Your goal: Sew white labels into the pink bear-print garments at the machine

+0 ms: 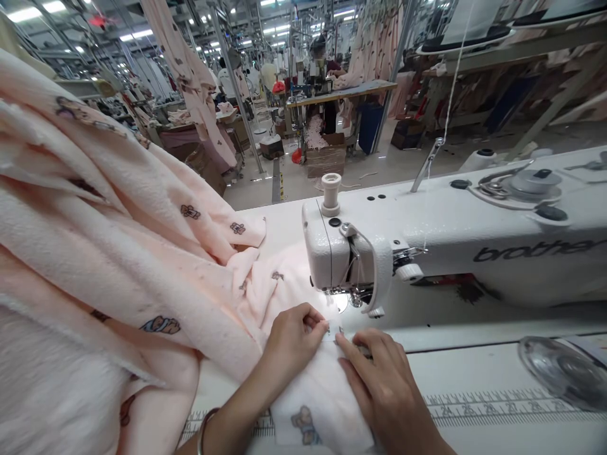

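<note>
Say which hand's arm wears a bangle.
The left hand, nearer the heaped pink fabric: a bangle circles its arm, while none shows by the right hand.

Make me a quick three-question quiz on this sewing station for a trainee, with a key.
1. Multiple choice: what are the left hand and right hand working at?
A) a cone of thread
B) the printed fabric
C) the ceiling lights

2. True or false: the bracelet is on the right wrist.

3. Fill in the blank: the dark lettering on the sewing machine reads "____".

Key:
1. B
2. False; it is on the left wrist.
3. brother
</note>
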A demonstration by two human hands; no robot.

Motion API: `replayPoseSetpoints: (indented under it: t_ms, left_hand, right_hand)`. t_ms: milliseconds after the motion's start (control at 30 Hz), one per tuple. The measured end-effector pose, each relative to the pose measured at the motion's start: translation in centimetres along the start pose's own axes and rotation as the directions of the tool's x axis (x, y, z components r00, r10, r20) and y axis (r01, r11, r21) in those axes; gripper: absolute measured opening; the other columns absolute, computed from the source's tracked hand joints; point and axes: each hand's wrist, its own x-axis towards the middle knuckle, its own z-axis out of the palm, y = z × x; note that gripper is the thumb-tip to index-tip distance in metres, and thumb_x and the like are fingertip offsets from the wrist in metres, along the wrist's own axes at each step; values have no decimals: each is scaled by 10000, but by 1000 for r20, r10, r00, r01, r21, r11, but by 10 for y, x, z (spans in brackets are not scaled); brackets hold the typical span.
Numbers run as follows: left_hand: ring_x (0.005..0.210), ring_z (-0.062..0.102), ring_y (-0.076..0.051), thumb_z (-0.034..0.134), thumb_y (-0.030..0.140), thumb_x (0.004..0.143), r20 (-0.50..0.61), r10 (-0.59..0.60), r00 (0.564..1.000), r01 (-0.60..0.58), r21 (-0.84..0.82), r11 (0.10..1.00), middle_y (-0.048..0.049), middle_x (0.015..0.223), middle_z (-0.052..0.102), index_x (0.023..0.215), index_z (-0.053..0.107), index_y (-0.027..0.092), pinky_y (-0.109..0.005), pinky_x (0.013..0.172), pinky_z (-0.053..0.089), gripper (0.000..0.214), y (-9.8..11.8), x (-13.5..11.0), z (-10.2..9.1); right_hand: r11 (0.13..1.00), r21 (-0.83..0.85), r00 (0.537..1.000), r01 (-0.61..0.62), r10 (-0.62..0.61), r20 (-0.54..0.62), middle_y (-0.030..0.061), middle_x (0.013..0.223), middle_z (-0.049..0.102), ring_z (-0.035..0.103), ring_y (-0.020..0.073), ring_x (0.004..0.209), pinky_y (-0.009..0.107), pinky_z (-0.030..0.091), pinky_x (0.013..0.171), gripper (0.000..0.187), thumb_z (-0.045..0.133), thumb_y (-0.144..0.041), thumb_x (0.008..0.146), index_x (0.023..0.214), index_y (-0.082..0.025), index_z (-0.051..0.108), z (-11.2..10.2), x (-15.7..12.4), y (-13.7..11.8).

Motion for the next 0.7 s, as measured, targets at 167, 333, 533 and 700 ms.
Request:
replayPoseSetpoints:
  t_ms: [167, 333, 533, 700]
  left_hand:
    - [647, 557, -133, 552, 277, 773, -4, 14, 1000, -14, 7, 1000, -16, 720, 648, 750, 639, 158, -230, 602, 390, 150, 1, -1, 0]
    - [659, 573, -141, 545, 253, 784, -22, 54, 998, -53, 43, 998, -14, 696, 636, 732, 617, 157, -239, 613, 417, 130, 0, -1, 3]
    - [892, 600, -194, 497, 157, 856, -25, 432, 902, -399, 335, 853, -87, 990, 606, 1080, 558, 136, -329, 769, 515, 232, 1, -18, -13]
    - [1195, 504, -237, 446, 190, 917, 260, 728, 635, -728, 519, 449, -154, 1240, 555, 1193, 509, 72, -370, 984, 480, 306, -8, -35, -20]
  right_hand:
    - [1000, -2, 1000, 8, -8, 8, 126, 913, 491, 484, 243, 890, 394, 410, 748, 236, 494, -73, 878, 1091, -67, 597, -1, 0, 0]
    - [1000, -8, 1000, -2, 3, 25, 118, 920, 500, 494, 240, 894, 392, 408, 756, 240, 468, -84, 891, 1092, -94, 599, -1, 0, 0]
    - [1000, -2, 998, -6, 6, 56, 109, 930, 498, 478, 232, 898, 377, 390, 752, 232, 435, -108, 910, 1074, -100, 597, -2, 0, 1]
    - [1000, 6, 998, 7, -8, 65, 101, 925, 492, 468, 224, 885, 368, 377, 746, 230, 434, -124, 916, 1085, -97, 587, -3, 1, 2]
